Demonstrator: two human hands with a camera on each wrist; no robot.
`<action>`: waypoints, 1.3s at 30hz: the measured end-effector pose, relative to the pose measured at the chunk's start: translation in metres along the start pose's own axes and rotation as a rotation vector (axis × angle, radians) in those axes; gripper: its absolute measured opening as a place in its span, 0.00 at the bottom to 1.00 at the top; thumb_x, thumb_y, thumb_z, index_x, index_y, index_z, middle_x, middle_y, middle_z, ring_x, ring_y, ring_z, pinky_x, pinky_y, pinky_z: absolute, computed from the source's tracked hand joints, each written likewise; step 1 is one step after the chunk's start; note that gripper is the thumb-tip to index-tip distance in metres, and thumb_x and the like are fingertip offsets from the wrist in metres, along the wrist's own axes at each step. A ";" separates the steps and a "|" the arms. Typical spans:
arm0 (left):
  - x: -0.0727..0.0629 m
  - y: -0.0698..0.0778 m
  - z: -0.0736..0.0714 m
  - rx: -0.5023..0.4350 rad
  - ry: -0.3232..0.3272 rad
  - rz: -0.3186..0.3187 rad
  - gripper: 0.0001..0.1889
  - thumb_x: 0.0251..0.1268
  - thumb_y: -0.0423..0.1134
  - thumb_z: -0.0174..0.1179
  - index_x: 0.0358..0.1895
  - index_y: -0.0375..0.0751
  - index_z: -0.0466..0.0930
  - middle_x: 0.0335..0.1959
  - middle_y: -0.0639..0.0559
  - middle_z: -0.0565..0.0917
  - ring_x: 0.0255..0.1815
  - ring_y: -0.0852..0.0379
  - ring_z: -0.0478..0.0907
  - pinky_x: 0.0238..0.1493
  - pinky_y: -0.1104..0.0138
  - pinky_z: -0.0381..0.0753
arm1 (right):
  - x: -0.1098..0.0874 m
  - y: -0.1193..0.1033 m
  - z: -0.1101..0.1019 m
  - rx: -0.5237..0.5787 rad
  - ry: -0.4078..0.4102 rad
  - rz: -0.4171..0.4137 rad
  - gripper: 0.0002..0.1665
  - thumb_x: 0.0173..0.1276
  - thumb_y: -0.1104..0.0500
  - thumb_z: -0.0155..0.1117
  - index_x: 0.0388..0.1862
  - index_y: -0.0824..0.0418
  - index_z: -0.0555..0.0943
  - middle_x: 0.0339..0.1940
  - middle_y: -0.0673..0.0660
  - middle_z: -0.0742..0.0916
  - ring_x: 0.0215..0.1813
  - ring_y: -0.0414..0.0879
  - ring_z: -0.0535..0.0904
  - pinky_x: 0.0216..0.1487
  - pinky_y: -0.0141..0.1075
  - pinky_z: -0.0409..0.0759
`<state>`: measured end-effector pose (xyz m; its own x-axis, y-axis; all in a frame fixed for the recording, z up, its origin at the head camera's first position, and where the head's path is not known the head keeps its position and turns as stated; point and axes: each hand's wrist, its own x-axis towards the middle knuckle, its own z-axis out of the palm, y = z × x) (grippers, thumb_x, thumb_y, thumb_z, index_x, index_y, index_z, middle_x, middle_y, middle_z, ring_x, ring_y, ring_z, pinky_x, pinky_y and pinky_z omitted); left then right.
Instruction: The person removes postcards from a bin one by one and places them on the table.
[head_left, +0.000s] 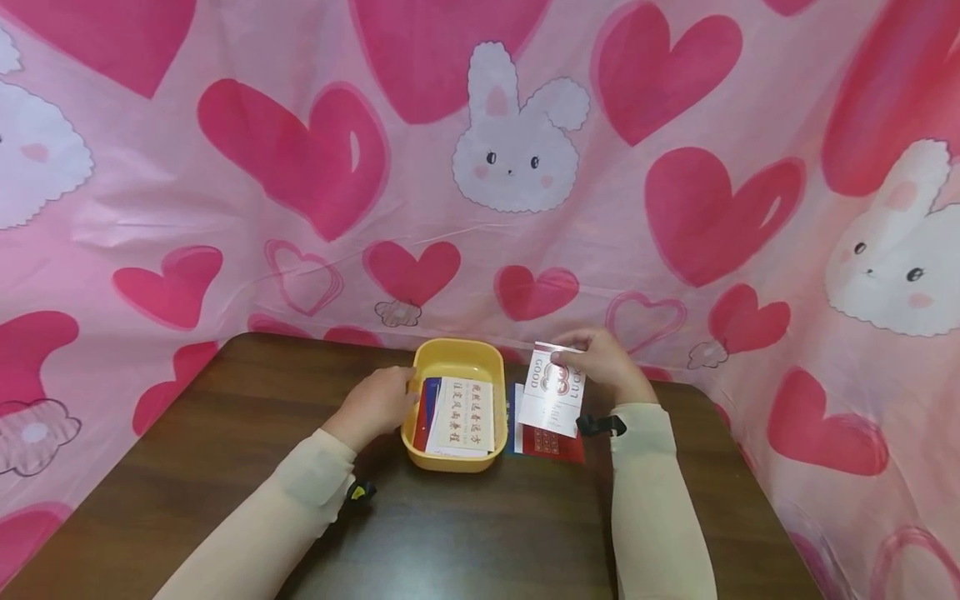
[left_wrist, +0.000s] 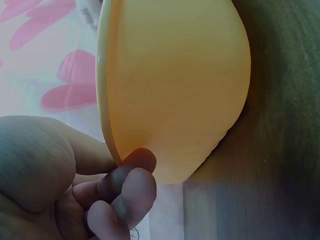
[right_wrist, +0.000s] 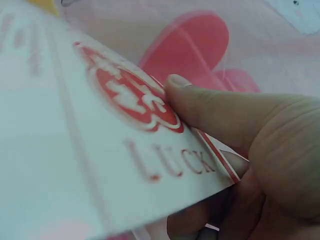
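Observation:
A yellow plastic basin (head_left: 453, 464) stands on the table, and my left hand (head_left: 375, 407) pinches its left rim. The left wrist view shows the fingertips (left_wrist: 140, 187) against the outer wall, with the thumb passing behind the rim. Inside lie several cards, the uppermost a cream card (head_left: 471, 417) with brown Chinese characters. Right of the basin, my right hand (head_left: 600, 367) grips a white greeting card (head_left: 546, 408) printed in red, between thumb and fingers. The right wrist view shows "LUCK" and a red emblem on it. Beneath, partly covered, lie a red card (head_left: 561, 447) and a blue card (head_left: 512, 429).
Under everything is a dark brown wooden table (head_left: 465, 542). A pink curtain (head_left: 420, 200) with hearts and white rabbits hangs just behind the table and along both sides. Dark straps (head_left: 600, 425) sit at the sleeve cuffs.

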<state>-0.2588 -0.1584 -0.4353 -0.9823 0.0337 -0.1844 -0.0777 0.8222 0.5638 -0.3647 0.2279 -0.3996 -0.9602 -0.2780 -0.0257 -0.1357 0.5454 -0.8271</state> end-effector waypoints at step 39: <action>0.003 0.003 -0.001 0.055 0.006 0.027 0.35 0.84 0.46 0.68 0.86 0.37 0.72 0.79 0.34 0.81 0.72 0.35 0.85 0.76 0.39 0.85 | 0.011 0.064 0.019 -0.339 -0.087 0.189 0.14 0.72 0.53 0.84 0.52 0.56 0.95 0.45 0.56 0.93 0.49 0.52 0.85 0.55 0.47 0.85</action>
<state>-0.2621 -0.1559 -0.4336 -0.9849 0.0534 -0.1645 -0.0413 0.8510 0.5236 -0.3796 0.2446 -0.4640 -0.9537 -0.2057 -0.2194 -0.0454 0.8196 -0.5712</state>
